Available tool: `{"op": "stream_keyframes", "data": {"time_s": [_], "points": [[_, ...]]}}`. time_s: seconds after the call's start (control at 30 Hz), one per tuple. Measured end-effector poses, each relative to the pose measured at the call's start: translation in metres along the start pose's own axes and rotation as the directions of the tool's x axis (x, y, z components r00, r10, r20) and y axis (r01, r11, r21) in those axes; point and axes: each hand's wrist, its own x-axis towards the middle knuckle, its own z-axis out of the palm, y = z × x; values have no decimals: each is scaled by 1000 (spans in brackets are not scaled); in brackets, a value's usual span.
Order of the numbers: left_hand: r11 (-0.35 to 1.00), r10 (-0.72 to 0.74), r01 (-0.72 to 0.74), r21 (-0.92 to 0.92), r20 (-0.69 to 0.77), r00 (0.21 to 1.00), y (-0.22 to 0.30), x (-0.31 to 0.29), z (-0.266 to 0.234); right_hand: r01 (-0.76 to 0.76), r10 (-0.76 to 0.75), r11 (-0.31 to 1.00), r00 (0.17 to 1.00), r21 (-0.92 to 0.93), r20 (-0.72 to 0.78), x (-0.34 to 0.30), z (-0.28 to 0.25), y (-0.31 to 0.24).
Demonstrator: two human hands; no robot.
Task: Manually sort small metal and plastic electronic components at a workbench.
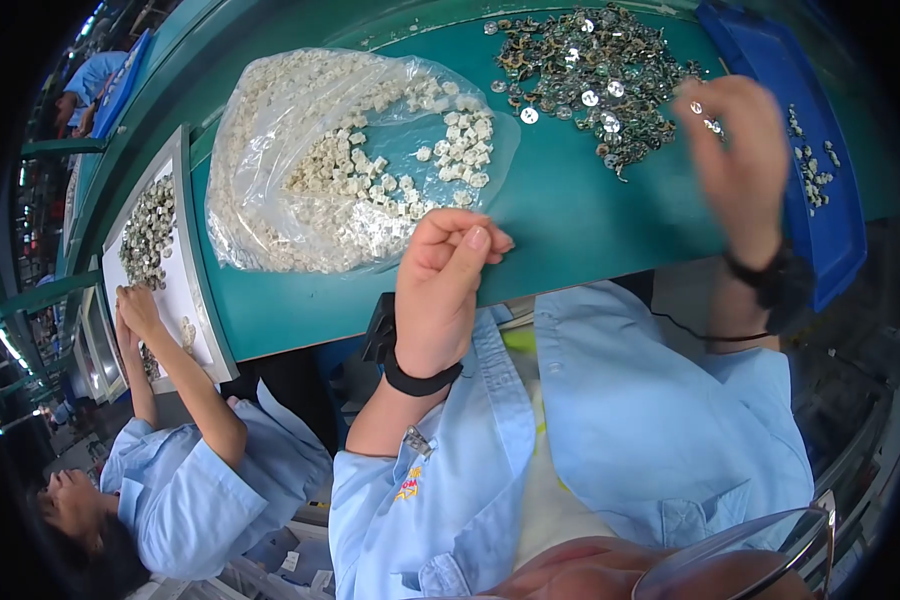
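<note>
My left hand [442, 285] is closed above the near edge of the green table, thumb pressed against curled fingers. Whatever it may hold is hidden. Just beyond it lies an open clear plastic bag [260, 160] full of small white plastic parts [465, 140], some spilling toward its mouth. On the right, my right hand [735, 150] is smeared by motion, its fingers pointing down. It hovers beside the right side of a heap of small metal parts [580, 75], with shiny round discs among them. I cannot make out whether it holds anything.
A blue tray [838, 225] at the right edge holds several small white parts. To the left, a co-worker's hands [138, 312] work at a white framed tray [182, 270] with piled parts. A thin black cable [705, 338] runs by my right wrist.
</note>
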Motion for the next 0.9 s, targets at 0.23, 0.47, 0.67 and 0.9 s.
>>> {"op": "stream_keyframes", "data": {"time_s": [0.23, 0.47, 0.67, 0.9], "points": [[987, 97, -88, 136, -60, 993, 19, -11, -23, -488, 819, 464, 555, -740, 147, -80, -93, 164], [982, 125, -115, 152, -61, 990, 23, -5, -30, -547, 850, 513, 431, -662, 303, -104, -98, 176], [974, 126, -116, 195, -39, 991, 19, -10, -10, -385, 408, 911, 891, -146, 198, -2, -44, 61], [970, 120, -107, 216, -47, 992, 29, -36, -9, 99, -152, 985, 873, 138, 463, 40, 67, -18]]}}
